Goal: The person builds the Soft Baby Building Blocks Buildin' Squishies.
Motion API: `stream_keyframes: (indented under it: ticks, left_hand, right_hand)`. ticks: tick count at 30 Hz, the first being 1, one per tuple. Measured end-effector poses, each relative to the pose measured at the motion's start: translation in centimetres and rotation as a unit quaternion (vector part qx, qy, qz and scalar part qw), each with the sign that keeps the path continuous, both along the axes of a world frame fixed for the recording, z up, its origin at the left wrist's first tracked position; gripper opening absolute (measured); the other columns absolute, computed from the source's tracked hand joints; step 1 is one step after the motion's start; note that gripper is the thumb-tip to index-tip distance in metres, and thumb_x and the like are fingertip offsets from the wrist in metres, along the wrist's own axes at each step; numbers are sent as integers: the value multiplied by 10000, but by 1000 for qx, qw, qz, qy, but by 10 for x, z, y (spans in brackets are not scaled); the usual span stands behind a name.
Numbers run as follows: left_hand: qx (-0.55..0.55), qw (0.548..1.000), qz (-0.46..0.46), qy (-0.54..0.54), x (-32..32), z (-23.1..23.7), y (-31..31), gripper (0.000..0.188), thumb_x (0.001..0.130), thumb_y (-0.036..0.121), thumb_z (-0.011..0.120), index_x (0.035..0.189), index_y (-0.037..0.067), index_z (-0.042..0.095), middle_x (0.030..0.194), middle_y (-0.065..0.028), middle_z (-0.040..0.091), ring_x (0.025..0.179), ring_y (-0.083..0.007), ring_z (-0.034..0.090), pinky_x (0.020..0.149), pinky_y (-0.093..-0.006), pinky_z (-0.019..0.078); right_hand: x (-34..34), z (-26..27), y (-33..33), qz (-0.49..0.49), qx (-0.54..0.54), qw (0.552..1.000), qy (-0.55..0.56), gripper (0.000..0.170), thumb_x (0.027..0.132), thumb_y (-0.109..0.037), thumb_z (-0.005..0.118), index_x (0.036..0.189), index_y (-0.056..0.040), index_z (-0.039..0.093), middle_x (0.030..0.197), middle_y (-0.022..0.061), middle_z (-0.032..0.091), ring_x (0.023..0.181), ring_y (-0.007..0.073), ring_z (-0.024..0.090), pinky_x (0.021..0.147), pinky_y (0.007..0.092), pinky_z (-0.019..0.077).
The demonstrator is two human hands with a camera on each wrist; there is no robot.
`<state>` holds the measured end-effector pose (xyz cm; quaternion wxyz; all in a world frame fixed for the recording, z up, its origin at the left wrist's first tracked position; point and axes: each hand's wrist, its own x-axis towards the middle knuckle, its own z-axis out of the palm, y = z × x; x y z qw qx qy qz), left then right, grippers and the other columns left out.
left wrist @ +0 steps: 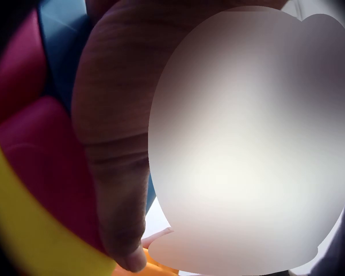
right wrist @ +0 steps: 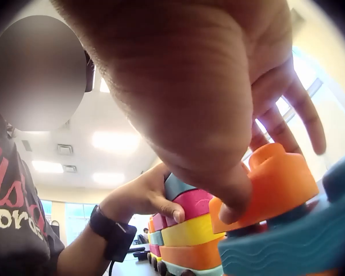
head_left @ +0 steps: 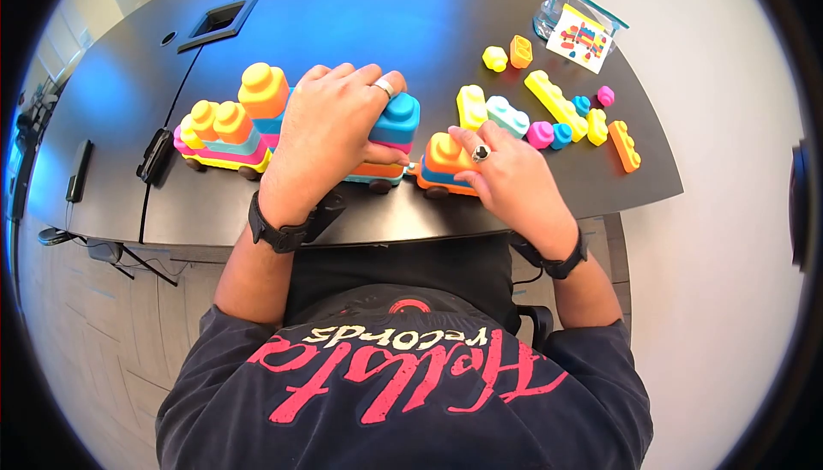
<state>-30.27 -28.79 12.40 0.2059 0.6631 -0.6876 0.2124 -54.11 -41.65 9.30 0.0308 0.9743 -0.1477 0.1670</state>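
Note:
A train of toy building blocks on wheeled bases runs along the table's near side. My left hand (head_left: 330, 119) grips the middle car's stack from above, thumb on the near side, covering much of it; a blue block (head_left: 400, 113) tops its right end. At the right car, my right hand (head_left: 519, 170) pinches an orange block (right wrist: 282, 184), its thumb on the near face. That block sits over the studs of a blue wavy-sided block (right wrist: 287, 247), with a narrow gap showing between them. The left car carries orange blocks (head_left: 263, 83) on a yellow base (head_left: 225, 161).
Loose blocks lie right of the train, including a long yellow block (head_left: 555, 104), a light-blue block (head_left: 507, 116) and an orange block (head_left: 624, 146). A clear bag (head_left: 557, 7) with a picture card (head_left: 580, 39) stands behind them. A black device (head_left: 155, 156) lies left.

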Motion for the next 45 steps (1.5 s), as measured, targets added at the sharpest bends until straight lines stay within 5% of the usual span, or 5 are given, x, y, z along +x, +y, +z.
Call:
stream_keyframes:
  ticks: [10, 13, 28, 35, 45]
  left_hand:
    - [8, 1000, 12, -2, -3, 1, 1, 610, 604, 401, 965, 1086, 157, 681, 937, -34, 671, 929, -256, 676, 841, -403, 492]
    - [0, 1000, 11, -3, -3, 0, 1, 605, 607, 390, 966, 1089, 157, 685, 933, -34, 670, 928, -253, 676, 843, -404, 493]
    - [35, 999, 10, 21, -4, 7, 2, 656, 571, 501, 935, 1066, 153, 683, 908, -34, 631, 912, -263, 659, 842, -414, 473]
    - [27, 1000, 14, 6, -3, 6, 1, 656, 572, 517, 929, 1067, 166, 680, 898, -17, 613, 882, -230, 644, 829, -395, 463]
    - [20, 999, 6, 26, -5, 5, 1, 628, 579, 457, 955, 1034, 143, 659, 888, -38, 614, 876, -264, 634, 823, -410, 461]
  right_hand:
    - [-9, 11, -50, 137, 274, 951, 40, 674, 1045, -385, 674, 1592, -86, 418, 1351, 246, 598, 1182, 434, 645, 1023, 477, 523]
    - [-12, 51, -103, 14, 464, 880, 98, 599, 1137, -448, 495, 1617, -98, 422, 1438, 130, 612, 1194, 228, 640, 1044, 355, 504]
    - [80, -41, -366, -369, 152, 910, 118, 919, 1005, -680, 545, 1641, -45, 350, 1471, 261, 624, 1347, 414, 621, 1117, 520, 498]
    - [99, -38, -372, -277, 84, 955, 72, 821, 888, -398, 750, 1622, -241, 416, 1384, 229, 662, 1303, 398, 644, 1073, 478, 541]
    - [-28, 66, -148, -115, 164, 957, -210, 459, 857, -216, 796, 1166, -42, 504, 1014, 148, 661, 957, 274, 678, 860, 388, 546]
